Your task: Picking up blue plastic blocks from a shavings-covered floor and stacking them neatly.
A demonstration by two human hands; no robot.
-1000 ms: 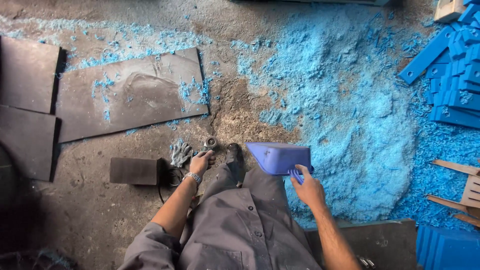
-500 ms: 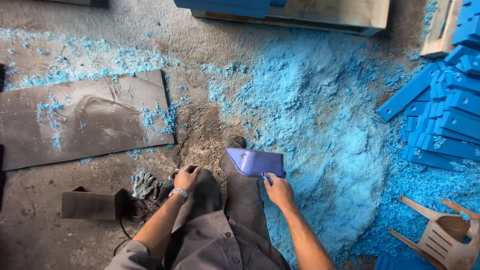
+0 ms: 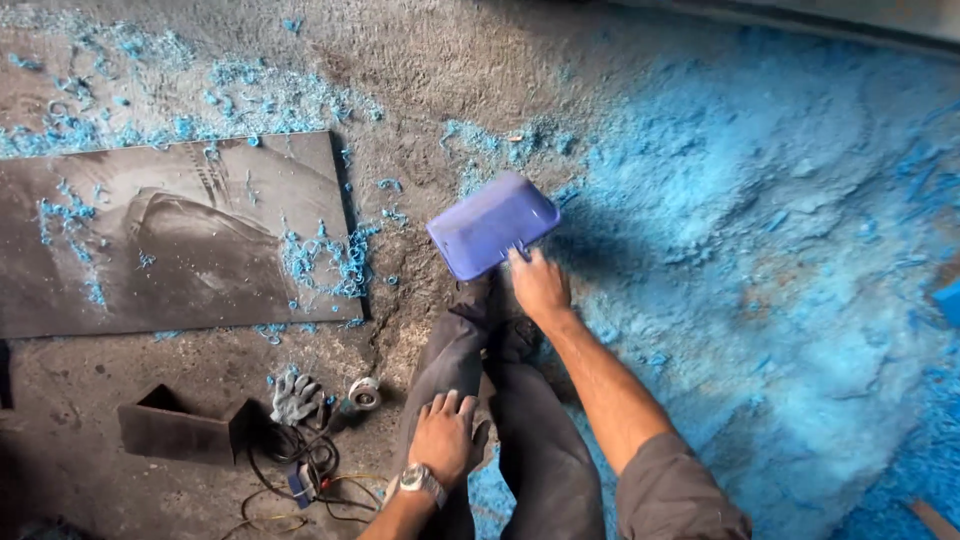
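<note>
Presently a blue plastic tray (image 3: 490, 223) is gripped by the right hand (image 3: 538, 284) beside the blue shavings heap (image 3: 760, 300); the left hand (image 3: 444, 436) lies open on the knee. Scooping seems underway; tilting into the heap would be needed.

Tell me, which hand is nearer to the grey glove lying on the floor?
The left hand. It rests on the person's own knee, just right of the grey glove in the picture. The right hand is farther up, gripping the blue dustpan.
</note>
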